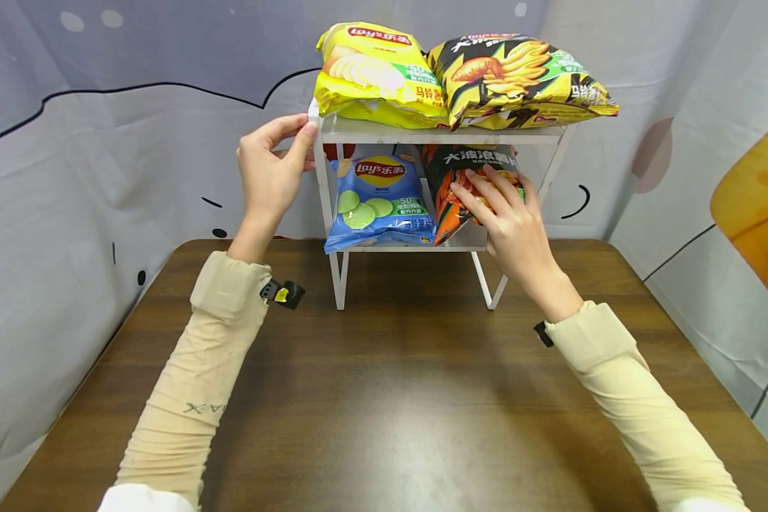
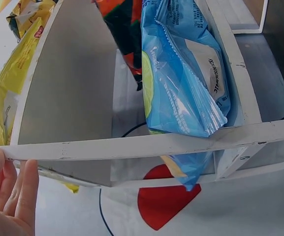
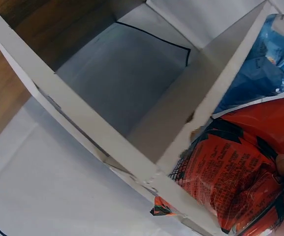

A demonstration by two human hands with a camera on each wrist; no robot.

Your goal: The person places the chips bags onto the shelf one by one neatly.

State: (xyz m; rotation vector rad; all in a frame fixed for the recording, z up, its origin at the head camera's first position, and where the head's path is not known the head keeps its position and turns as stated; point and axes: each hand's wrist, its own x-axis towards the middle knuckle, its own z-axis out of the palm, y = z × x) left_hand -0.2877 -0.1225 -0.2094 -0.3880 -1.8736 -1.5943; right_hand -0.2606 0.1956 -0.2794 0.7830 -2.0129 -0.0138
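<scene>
A small white two-tier rack stands at the back of the table. My left hand pinches its upper left corner between thumb and fingers; the left wrist view shows these fingertips at the frame bar. On the lower tier, a blue Lay's potato chip bag leans at the left. Beside it sits a tilted red-and-black potato chip bag. My right hand lies over that bag's front with fingers spread and fairly straight. In the right wrist view the red bag shows its printed side.
On the top tier lie a yellow Lay's bag and a black-and-yellow chip bag, whose right end overhangs the rack. The brown wooden table extends in front. A printed cloth backdrop hangs behind.
</scene>
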